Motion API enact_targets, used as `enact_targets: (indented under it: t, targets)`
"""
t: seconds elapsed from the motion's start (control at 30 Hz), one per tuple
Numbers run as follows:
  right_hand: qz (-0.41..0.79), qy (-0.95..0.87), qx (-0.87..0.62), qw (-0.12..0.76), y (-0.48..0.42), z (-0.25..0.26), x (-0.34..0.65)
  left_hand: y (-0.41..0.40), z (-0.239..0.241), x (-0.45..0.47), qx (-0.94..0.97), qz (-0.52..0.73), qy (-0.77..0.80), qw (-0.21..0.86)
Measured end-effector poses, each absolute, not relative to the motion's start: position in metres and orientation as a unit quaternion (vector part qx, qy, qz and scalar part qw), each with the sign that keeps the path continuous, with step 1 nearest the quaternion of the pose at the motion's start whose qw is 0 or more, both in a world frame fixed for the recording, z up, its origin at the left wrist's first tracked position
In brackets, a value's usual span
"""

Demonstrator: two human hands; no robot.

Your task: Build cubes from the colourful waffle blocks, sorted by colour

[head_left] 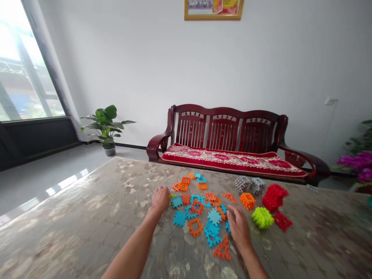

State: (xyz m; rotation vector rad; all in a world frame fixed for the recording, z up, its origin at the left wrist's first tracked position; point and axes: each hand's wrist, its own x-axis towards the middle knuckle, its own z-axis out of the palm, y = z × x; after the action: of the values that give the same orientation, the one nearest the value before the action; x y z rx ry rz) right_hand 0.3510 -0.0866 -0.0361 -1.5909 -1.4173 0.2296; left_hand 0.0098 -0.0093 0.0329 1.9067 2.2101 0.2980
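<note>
Two hands are working the tile scatter [200, 209] mid-worktop [87, 217]: left hand [161, 198] fingers curling on one tile, right hand [238, 228] lying released. Sweeping risks scattering loose tiles.

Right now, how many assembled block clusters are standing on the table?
5: two grey clusters at the back, an orange cluster before them, a red cluster to the right, a lime cluster nearest. None seems hidden.

Head view, forward-down over table [87, 217]
</note>
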Motion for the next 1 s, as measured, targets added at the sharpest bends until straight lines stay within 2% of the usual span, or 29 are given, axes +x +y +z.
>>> enact_targets:
  t: [0.67, 1.0]
  targets:
    - [0.064, -0.578, -0.652, 0.487, -0.086, -0.029, 0.342, 0.012, 0.04, -0.012, 0.713, 0.082, 0.671, 0.187]
    - [0.079, -0.565, -0.652, 0.5, -0.082, -0.029, 0.344, 0.001, 0.024, -0.017, 0.637, 0.173, 0.734, 0.156]
